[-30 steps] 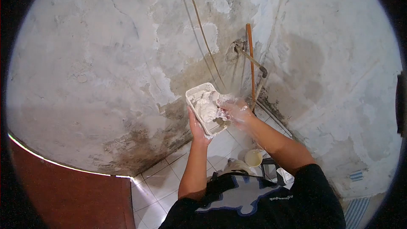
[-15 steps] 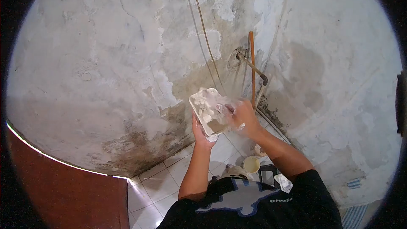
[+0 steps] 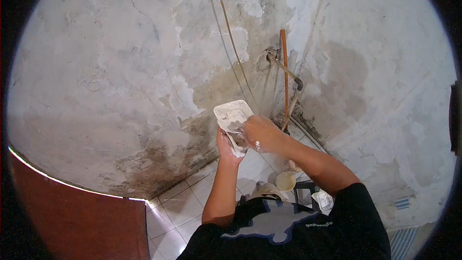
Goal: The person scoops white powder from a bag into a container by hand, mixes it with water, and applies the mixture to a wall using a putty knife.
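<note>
My left hand (image 3: 228,150) is wrapped around the lower end of a white rectangular tub (image 3: 222,111), holding it tilted in front of the wall. White putty (image 3: 236,114) coats the inside of the tub. Over the tub's lower right part, my right hand (image 3: 259,132) is closed on a putty knife (image 3: 234,126). Its flat blade lies in the tub, and its handle is hidden in my fingers. White smears of putty mark both hands.
Patchy plastered walls (image 3: 134,67) meet at a corner. An orange pipe (image 3: 284,67), an elbowed pipe (image 3: 291,73) and a cable (image 3: 226,19) run there. A yellowish pail (image 3: 285,181) and black stool (image 3: 304,193) stand on the tiles. A red-brown panel (image 3: 72,216) is at left.
My right hand has moved slightly left and down over the tub. Putty heaped in the tub has been shifted, and more of the upper tub's inside shows. The view has shifted slightly.
</note>
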